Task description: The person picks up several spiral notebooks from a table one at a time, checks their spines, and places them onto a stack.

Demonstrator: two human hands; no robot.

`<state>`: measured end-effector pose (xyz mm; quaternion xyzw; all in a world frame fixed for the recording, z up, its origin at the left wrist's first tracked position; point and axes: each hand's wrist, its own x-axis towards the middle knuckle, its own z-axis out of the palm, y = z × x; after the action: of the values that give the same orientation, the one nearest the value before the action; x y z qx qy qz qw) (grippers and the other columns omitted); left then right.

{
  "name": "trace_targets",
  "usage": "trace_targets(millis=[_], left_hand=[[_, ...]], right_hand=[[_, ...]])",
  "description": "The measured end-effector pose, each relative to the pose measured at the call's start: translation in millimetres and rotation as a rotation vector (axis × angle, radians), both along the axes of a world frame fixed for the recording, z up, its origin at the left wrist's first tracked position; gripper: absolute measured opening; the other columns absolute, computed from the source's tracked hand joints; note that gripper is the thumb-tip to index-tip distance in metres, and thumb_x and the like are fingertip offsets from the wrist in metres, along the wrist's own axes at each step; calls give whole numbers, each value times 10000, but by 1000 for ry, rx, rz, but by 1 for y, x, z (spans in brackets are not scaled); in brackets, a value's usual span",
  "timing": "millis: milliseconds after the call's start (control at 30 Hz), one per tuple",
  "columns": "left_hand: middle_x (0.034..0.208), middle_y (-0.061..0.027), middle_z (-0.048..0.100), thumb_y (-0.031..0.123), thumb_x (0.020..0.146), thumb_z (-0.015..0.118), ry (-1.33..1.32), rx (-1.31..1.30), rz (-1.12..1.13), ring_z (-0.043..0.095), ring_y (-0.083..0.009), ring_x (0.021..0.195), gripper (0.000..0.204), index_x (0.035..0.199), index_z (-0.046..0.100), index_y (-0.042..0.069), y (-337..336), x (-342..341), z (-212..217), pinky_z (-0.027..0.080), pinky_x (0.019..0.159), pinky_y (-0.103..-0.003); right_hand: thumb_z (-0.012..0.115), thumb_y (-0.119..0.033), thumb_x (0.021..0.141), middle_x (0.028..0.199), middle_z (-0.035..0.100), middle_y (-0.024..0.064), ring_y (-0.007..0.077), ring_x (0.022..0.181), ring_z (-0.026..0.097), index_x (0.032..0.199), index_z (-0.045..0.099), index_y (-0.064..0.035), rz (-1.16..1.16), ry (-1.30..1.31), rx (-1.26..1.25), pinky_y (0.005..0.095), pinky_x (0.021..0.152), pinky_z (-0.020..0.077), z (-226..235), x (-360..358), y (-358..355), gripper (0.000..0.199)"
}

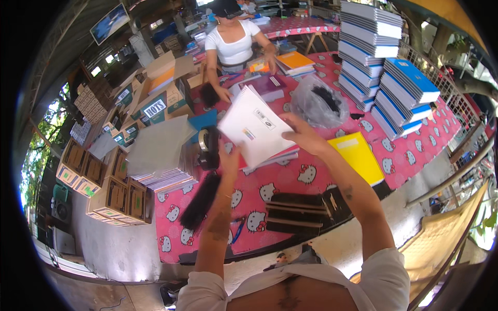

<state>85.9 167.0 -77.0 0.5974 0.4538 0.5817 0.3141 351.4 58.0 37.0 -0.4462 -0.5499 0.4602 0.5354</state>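
- White-covered spiral notebook point(254, 122) with a small barcode label: tilted above the pink worktop point(306, 176) patterned with cat faces, between the person's 2 hands, over red-and-white notebooks point(284, 155).
- Right hand point(303, 133): partly closed, with hold of the notebook's right edge.
- Left hand point(229, 158): half curled, touching the notebook's lower left edge; whether it grips, I cannot tell.
- Near the left hand: a black, rounded device point(209, 147), and left of that, a stack of spiral notebooks with grey sheets on top point(158, 147).
- Beside the left forearm: a long bundle of black strands point(201, 202) and a blue pen point(238, 230).
- To the right: a bright yellow flat notebook point(358, 155), then 2 stacks of blue-covered spiral notebooks, 1 tall point(368, 57) and 1 shorter point(407, 96).
- Beyond the right hand: a clear plastic bag point(311, 114) with black contents.
- Across the worktop: a co-worker in a white top point(232, 44), near a purple book point(267, 85).
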Motion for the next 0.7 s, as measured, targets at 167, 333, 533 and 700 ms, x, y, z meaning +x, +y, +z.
trace_targets(millis=[167,333,533,700], left_hand=[[1114,-100,689,49,880,649,-516,-393,-997,662,-198,1018,370,1236,584,-30,-79,16,103,508,904,-323],[1113,-69,695,38,915,648,-20,-301,-1009,645,-140,1001,278,1182,623,-38,-167,33,97,506,901,-290],[1114,-70,689,33,905,676,64,-261,-1063,628,-124,996,276,1171,631,-24,-173,37,82,503,888,-291],[1125,-73,687,26,899,667,125,-223,-1052,629,-128,1003,300,1191,626,-27,-180,26,88,503,894,-289]], right_hand=[[680,-49,907,1276,600,76,161,1185,559,1379,465,-7,-136,68,81,299,1040,411,-12,31,-174,520],[700,-100,929,1218,656,26,100,1097,575,1248,618,8,-482,137,-60,272,960,441,-99,27,-284,347],[702,-102,928,1104,711,18,91,1025,595,1118,703,11,-561,124,-59,274,923,448,-128,20,-301,221],[694,-87,926,1074,721,19,107,1018,614,1127,703,1,-555,185,-25,286,936,454,-136,4,-292,219]])
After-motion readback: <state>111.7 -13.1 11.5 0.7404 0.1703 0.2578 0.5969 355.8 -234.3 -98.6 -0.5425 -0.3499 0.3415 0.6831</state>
